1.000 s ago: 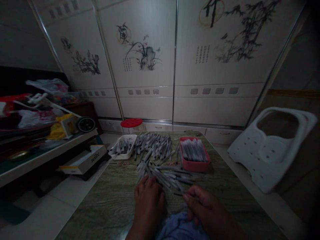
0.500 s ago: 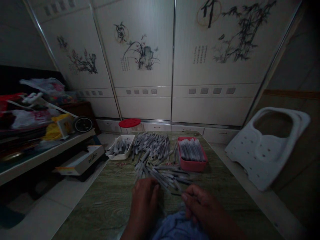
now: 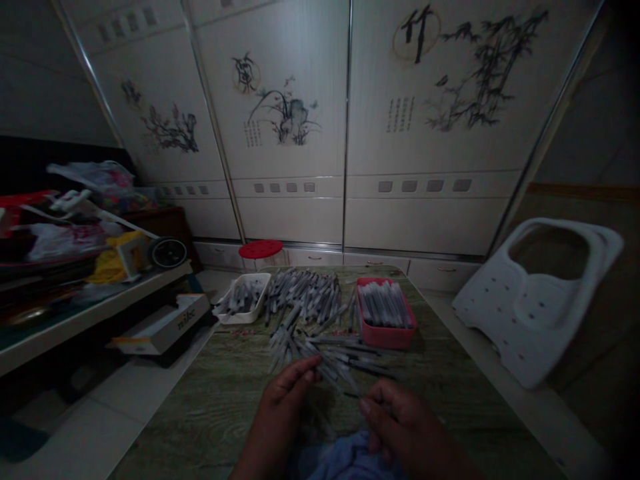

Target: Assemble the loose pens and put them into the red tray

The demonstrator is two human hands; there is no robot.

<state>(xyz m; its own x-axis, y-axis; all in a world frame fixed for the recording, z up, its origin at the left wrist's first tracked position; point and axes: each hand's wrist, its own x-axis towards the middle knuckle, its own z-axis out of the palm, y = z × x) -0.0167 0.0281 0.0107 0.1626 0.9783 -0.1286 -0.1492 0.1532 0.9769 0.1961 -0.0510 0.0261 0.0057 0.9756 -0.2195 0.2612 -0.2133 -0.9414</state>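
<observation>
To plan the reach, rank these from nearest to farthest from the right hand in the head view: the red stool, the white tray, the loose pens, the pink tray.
From the right hand:
1. Loose pens: on the tabletop, just ahead and to the left.
2. Pink tray: ahead, on the table's far right.
3. White tray: on the table's far left.
4. Red stool: beyond the table's far edge.

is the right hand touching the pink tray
Apart. The head view shows tabletop between the right hand and the pink tray, which sits further up the table.
</observation>
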